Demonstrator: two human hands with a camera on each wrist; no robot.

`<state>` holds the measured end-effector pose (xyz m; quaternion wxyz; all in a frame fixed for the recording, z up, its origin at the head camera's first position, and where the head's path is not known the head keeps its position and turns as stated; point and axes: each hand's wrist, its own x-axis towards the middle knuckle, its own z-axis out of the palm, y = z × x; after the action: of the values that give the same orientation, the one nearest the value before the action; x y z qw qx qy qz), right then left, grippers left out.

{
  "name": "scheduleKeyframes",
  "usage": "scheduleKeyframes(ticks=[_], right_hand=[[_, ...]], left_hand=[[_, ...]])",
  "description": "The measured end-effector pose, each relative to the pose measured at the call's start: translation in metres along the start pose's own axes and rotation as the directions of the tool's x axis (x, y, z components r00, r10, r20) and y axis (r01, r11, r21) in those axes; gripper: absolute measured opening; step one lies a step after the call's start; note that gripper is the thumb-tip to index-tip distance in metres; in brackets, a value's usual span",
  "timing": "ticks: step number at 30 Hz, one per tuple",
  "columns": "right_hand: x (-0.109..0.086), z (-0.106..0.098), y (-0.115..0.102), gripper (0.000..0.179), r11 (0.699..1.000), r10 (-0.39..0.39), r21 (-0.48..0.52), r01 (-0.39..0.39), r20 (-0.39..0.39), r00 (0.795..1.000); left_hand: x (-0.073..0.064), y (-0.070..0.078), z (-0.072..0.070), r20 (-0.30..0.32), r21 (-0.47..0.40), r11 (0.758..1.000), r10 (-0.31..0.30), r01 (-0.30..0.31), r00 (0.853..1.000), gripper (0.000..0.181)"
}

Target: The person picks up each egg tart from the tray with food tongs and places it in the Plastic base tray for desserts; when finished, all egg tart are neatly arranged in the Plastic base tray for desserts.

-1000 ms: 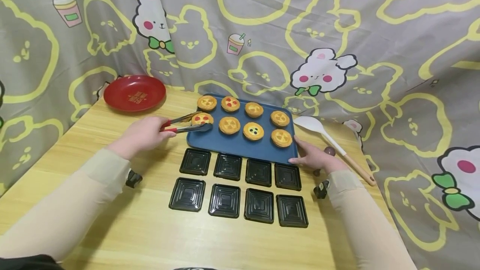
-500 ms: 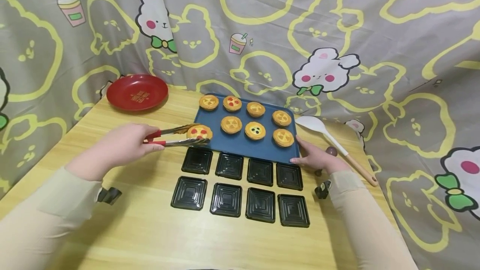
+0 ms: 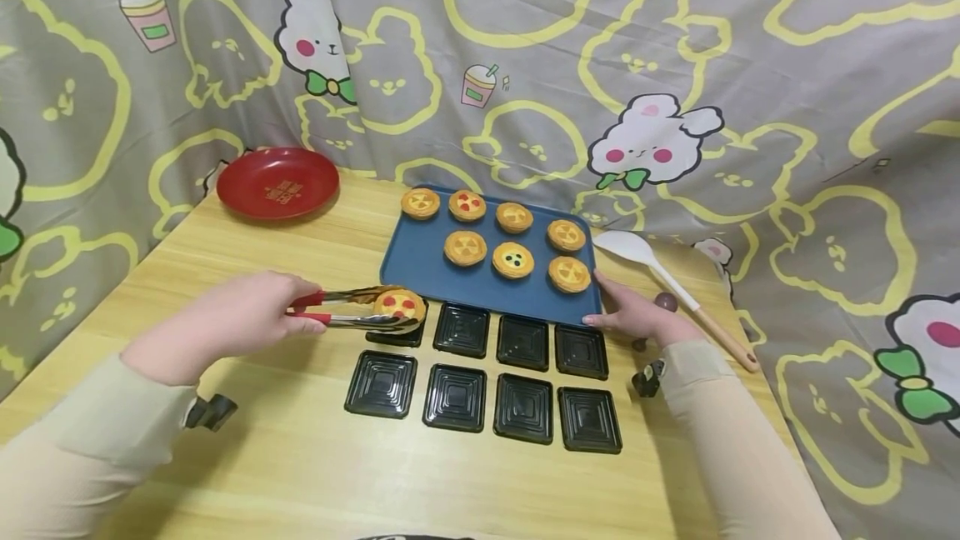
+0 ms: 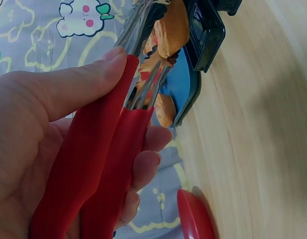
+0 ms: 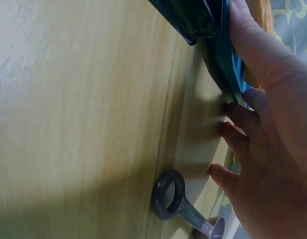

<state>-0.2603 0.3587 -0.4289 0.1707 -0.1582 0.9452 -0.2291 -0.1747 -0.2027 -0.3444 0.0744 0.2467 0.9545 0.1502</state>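
Observation:
My left hand [image 3: 243, 315] grips the red handles of metal tongs [image 4: 98, 164]. Between the tong tips sits an egg tart [image 3: 397, 303] topped with red pieces. It is over the far-left black square tray [image 3: 393, 339], which it partly covers; whether they touch I cannot tell. With the thumb at the rim and fingers at the side, my right hand [image 3: 633, 312] holds the right corner of the blue baking tray [image 3: 416, 261]. Several other tarts [image 3: 465, 249] rest on that baking tray, and its front-left part is bare.
Two rows of black square trays [image 3: 454, 397] lie in front of the baking tray. A red plate [image 3: 279, 183] stands back left. On the right are a white spatula-like utensil [image 3: 651, 267] with a wooden handle and a small dark ring-handled spoon [image 5: 180, 201]. Patterned cloth [image 3: 525, 65] hangs behind.
The tongs have lifted the red-topped tart from the baking tray's front-left corner and carried it toward me, over the first black tray. My right hand has stayed on the baking tray.

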Motion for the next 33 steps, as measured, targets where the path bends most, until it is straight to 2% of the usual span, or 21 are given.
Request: scheduleKeyframes(ticks=[5, 11, 16, 20, 23, 27, 33], right_hand=[[0.000, 0.001, 0.000, 0.107, 1.000, -0.028, 0.007, 0.028, -0.008, 1.000], [0.001, 0.001, 0.001, 0.107, 1.000, -0.013, 0.024, 0.013, -0.004, 1.000], [0.001, 0.001, 0.002, 0.107, 0.999, -0.024, 0.024, 0.024, -0.006, 1.000], [0.001, 0.003, 0.004, 0.107, 0.998, -0.049, 0.031, 0.049, -0.017, 0.999], [0.000, 0.003, 0.004, 0.108, 0.998, -0.051, 0.038, 0.051, -0.016, 0.999], [-0.001, 0.002, 0.003, 0.109, 0.999, -0.035, 0.033, 0.036, -0.015, 0.999], [0.000, 0.002, 0.004, 0.109, 0.999, -0.038, 0.035, 0.038, -0.010, 0.999]], left_hand=[[0.002, 0.002, 0.002, 0.014, -0.008, 1.000, 0.001, -0.001, 1.000, 0.038], [0.004, 0.003, 0.004, 0.006, 0.015, 1.000, 0.006, -0.006, 1.000, 0.034], [0.004, 0.001, 0.006, -0.028, 0.023, 1.000, 0.008, -0.007, 1.000, 0.038], [0.004, 0.001, 0.005, -0.031, 0.009, 1.000, -0.017, 0.018, 0.999, 0.051], [0.005, 0.001, 0.001, -0.041, -0.005, 1.000, -0.017, 0.016, 0.999, 0.057], [0.008, 0.001, -0.008, -0.072, -0.018, 1.000, 0.010, -0.011, 0.997, 0.057], [0.025, 0.002, -0.019, -0.105, 0.009, 1.000, 0.007, -0.006, 0.994, 0.053]])
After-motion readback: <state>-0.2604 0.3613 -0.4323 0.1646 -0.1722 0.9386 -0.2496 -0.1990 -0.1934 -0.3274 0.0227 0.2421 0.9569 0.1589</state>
